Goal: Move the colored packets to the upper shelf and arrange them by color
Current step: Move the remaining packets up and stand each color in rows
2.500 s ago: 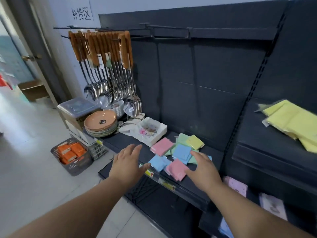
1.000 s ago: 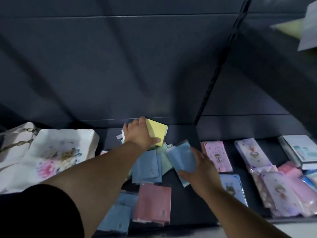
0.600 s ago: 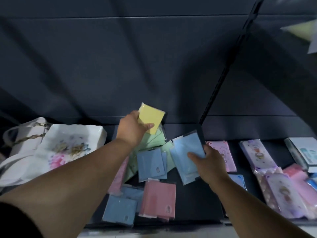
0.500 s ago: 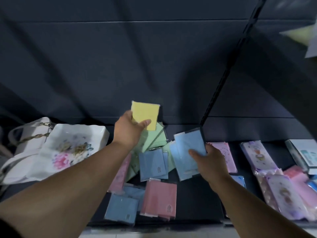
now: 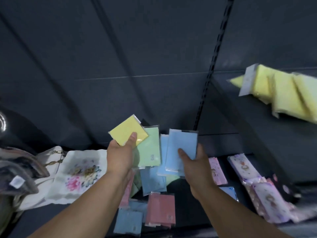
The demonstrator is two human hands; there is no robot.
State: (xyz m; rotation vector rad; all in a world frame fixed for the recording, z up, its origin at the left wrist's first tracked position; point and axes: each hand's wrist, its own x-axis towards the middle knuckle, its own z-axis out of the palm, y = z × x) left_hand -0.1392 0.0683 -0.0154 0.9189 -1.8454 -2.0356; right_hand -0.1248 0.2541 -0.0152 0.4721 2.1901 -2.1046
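Observation:
My left hand holds a yellow packet lifted above the pile, thumb on top. My right hand grips a light blue packet, also raised off the shelf. Beneath them on the dark lower shelf lie a green packet, more blue packets, a pink packet and another blue one. Several yellow packets lie fanned on the upper shelf at the right.
A white floral-print dish and a bag with a chain strap sit left of the pile. Patterned pink card packs and wrapped items fill the shelf to the right. A slotted upright divides the dark back panels.
Both hands have lifted their packets higher off the pile; the yellow packet has tilted, and the view has swung so the yellow stack on the upper shelf shows more fully.

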